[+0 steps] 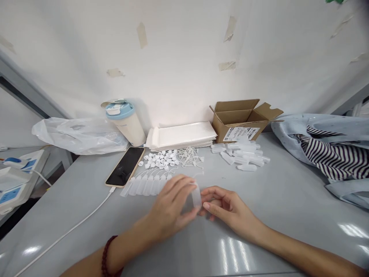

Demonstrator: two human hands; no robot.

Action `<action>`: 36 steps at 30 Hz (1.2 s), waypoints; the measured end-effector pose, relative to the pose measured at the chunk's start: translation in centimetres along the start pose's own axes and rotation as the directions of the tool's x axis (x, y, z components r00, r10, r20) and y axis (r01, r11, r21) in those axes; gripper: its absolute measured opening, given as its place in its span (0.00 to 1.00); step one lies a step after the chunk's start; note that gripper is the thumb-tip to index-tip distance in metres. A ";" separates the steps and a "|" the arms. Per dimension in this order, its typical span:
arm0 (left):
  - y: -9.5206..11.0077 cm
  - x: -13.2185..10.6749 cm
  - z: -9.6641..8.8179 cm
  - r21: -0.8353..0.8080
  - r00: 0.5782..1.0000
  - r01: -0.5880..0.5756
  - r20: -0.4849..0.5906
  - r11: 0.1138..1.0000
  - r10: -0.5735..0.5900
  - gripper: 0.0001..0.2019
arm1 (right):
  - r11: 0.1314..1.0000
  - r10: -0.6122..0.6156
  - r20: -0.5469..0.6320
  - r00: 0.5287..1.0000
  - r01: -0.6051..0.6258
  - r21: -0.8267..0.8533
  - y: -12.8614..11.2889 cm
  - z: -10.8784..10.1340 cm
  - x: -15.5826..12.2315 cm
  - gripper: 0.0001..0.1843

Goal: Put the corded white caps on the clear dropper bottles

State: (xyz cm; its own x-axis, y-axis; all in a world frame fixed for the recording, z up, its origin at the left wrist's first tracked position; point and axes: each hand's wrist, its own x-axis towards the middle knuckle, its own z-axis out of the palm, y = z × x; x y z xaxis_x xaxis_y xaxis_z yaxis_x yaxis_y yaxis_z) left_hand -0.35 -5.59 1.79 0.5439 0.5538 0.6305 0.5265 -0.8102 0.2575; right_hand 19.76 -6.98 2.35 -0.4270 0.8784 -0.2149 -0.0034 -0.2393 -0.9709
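My left hand holds a small translucent plastic bottle upright between fingers and thumb, just above the table. Close to the bottle's right side is my right hand, its fingers loosely curved and apart, with nothing visible in them; whether a fingertip touches the bottle cannot be made out. Behind my left hand lies a row of similar bottles with thin curved tips, partly covered by that hand. Beyond them are a heap of small white caps and a tangle of thin whitish tips. Loose translucent bottles lie at the right.
A phone with a white cable lies at the left. Along the wall stand a plastic bag, a blue-lidded cup, stacked white envelopes and an open cardboard box. A light-blue fabric bag sits right.
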 end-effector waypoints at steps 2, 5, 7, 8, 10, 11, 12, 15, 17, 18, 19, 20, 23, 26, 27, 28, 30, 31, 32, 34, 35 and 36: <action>-1.2 0.2 -0.8 0.021 0.991 0.131 0.035 0.991 -0.132 0.18 | 1.000 0.002 -0.009 1.000 -0.002 -0.024 0.0 -0.1 -0.2 0.19; -2.8 0.3 -1.9 0.046 0.959 0.258 0.113 0.965 -0.261 0.17 | 0.999 0.005 -0.013 1.000 -0.005 -0.049 0.1 -0.2 -0.4 0.17; -3.5 0.3 -2.3 0.056 0.930 0.317 0.178 0.947 -0.322 0.18 | 0.998 0.006 -0.015 1.000 -0.007 -0.057 0.1 -0.3 -0.4 0.16; -3.6 0.3 -2.5 0.057 0.915 0.339 0.210 0.939 -0.343 0.18 | 0.998 0.005 -0.016 1.000 -0.006 -0.061 0.0 -0.3 -0.4 0.16; -3.8 0.2 -2.5 0.049 0.890 0.370 0.266 0.928 -0.370 0.18 | 0.997 0.004 -0.020 1.000 -0.005 -0.070 -0.1 -0.4 -0.3 0.15; -3.8 0.1 -2.5 0.042 0.879 0.382 0.292 0.923 -0.377 0.18 | 0.997 0.001 -0.023 1.000 -0.003 -0.076 -0.2 -0.4 -0.3 0.15; -3.8 0.0 -2.5 0.037 0.869 0.391 0.316 0.920 -0.382 0.18 | 0.997 0.000 -0.024 1.000 -0.002 -0.080 -0.2 -0.4 -0.3 0.15; -3.8 -0.1 -2.5 0.033 0.847 0.409 0.356 0.912 -0.394 0.18 | 0.996 -0.001 -0.026 1.000 -0.001 -0.087 -0.3 -0.4 -0.3 0.15; -3.8 -0.1 -2.5 0.040 0.838 0.413 0.374 0.910 -0.397 0.19 | 0.996 0.000 -0.021 1.000 -0.001 -0.088 -0.3 -0.4 -0.3 0.14; -3.8 -0.1 -2.5 0.043 0.833 0.414 0.384 0.909 -0.398 0.19 | 0.996 0.000 -0.021 1.000 -0.002 -0.088 -0.4 -0.4 -0.3 0.14; -3.8 -0.1 -2.6 0.046 0.828 0.414 0.395 0.909 -0.398 0.19 | 0.996 0.001 -0.021 1.000 -0.003 -0.087 -0.4 -0.4 -0.3 0.14; -3.8 -0.1 -2.6 0.047 0.823 0.416 0.406 0.908 -0.398 0.19 | 0.996 0.004 -0.021 1.000 -0.006 -0.087 -0.4 -0.4 -0.3 0.14; -3.9 -0.2 -2.7 0.050 0.804 0.429 0.434 0.902 -0.407 0.19 | 0.995 0.012 -0.024 1.000 -0.014 -0.094 -0.5 -0.4 -0.3 0.14; -4.0 -0.4 -2.8 0.052 0.787 0.441 0.457 0.896 -0.414 0.19 | 0.995 0.011 -0.022 1.000 -0.013 -0.102 -0.6 -0.4 -0.3 0.15; -4.1 -0.5 -2.8 0.053 0.785 0.440 0.462 0.897 -0.412 0.19 | 0.995 0.010 -0.023 1.000 -0.012 -0.103 -0.7 -0.4 -0.3 0.15; -4.1 -0.6 -2.9 0.053 0.785 0.436 0.465 0.898 -0.409 0.19 | 0.995 0.009 -0.024 1.000 -0.012 -0.103 -0.7 -0.4 -0.2 0.15; -4.2 -0.7 -2.9 0.055 0.786 0.428 0.471 0.902 -0.401 0.19 | 0.995 0.006 -0.027 1.000 -0.008 -0.100 -0.7 -0.5 -0.2 0.15; -4.2 -0.7 -2.9 0.057 0.784 0.426 0.474 0.903 -0.400 0.19 | 0.995 0.004 -0.030 1.000 -0.007 -0.101 -0.7 -0.5 -0.3 0.15; -4.2 -0.7 -3.0 0.058 0.783 0.426 0.477 0.903 -0.400 0.19 | 0.995 0.002 -0.032 0.999 -0.006 -0.103 -0.7 -0.5 -0.3 0.15; -4.2 -0.7 -3.0 0.057 0.781 0.425 0.482 0.904 -0.398 0.20 | 0.994 -0.005 -0.037 0.999 0.001 -0.109 -0.6 -0.6 -0.3 0.14; -4.1 -0.6 -3.1 0.055 0.782 0.422 0.483 0.905 -0.394 0.20 | 0.993 -0.010 -0.040 0.999 0.006 -0.114 -0.6 -0.6 -0.2 0.14; -4.1 -0.6 -3.1 0.053 0.783 0.420 0.484 0.906 -0.391 0.20 | 0.993 -0.019 -0.043 0.999 0.013 -0.120 -0.6 -0.7 -0.2 0.14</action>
State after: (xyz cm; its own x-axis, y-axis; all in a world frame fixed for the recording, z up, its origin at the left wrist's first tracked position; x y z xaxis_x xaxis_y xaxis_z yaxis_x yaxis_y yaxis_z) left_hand -4.87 -3.18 2.68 0.5362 0.8432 0.0389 0.7399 -0.4916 0.4593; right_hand 20.47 -6.72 2.88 -0.3879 0.8995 -0.2011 0.0991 -0.1763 -0.9793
